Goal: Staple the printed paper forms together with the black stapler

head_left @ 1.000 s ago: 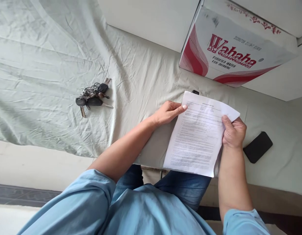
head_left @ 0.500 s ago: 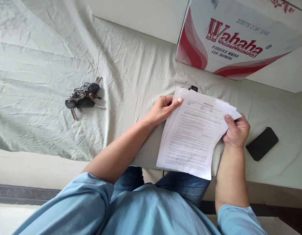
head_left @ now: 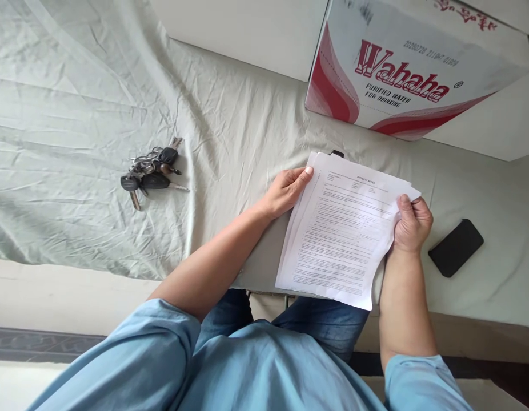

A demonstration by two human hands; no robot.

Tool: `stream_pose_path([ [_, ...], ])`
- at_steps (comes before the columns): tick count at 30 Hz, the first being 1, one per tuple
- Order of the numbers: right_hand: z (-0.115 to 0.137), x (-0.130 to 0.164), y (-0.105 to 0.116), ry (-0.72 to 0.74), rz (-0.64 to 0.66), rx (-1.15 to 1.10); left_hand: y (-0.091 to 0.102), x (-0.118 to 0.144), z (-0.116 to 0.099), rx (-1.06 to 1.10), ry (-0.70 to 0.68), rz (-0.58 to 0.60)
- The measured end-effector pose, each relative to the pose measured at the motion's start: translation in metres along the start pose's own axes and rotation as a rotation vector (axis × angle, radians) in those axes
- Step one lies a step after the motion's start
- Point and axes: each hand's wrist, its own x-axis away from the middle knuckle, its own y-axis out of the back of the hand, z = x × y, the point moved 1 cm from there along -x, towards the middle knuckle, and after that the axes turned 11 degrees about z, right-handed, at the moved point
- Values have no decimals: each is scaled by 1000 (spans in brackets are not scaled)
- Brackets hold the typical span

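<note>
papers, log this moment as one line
left hand: holding papers at top left | right hand: gripping right edge | keys, phone on sheet

Two hands hold a fanned stack of printed papers (head_left: pixel 341 240) over a sheet-covered counter (head_left: pixel 76 114): left hand (head_left: pixel 285 191) at the top edge, right hand (head_left: pixel 412 224) gripping the right edge. Keys (head_left: pixel 151 171) lie left, a phone (head_left: pixel 456 248) right.

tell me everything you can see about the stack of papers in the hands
The stack of papers is a few white printed sheets, slightly fanned so the under sheets' edges show at the upper left. The top page carries a small heading and dense lines of text too small to read. It looks like thin office paper, gently curved. The left hand holds its upper left edge, and the right hand pinches the upper right corner. Its lower end hangs past the edge of the sheet-covered surface, above the person's jeans.
</note>
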Motion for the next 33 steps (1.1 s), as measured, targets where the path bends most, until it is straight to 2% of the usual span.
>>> stream_pose_path([
  [14, 8, 10, -15, -18, 13, 13, 1, 2, 3, 107, 56, 59],
  [20, 9, 9, -16, -2, -15, 42, 1, 1, 2, 48, 38, 12],
  [26, 13, 11, -18, 69, -121, 21, 0, 2, -1, 52, 42, 4],
  [33, 11, 13, -20, 40, -70, 80, 2, 1, 5, 56, 33, -7],
])
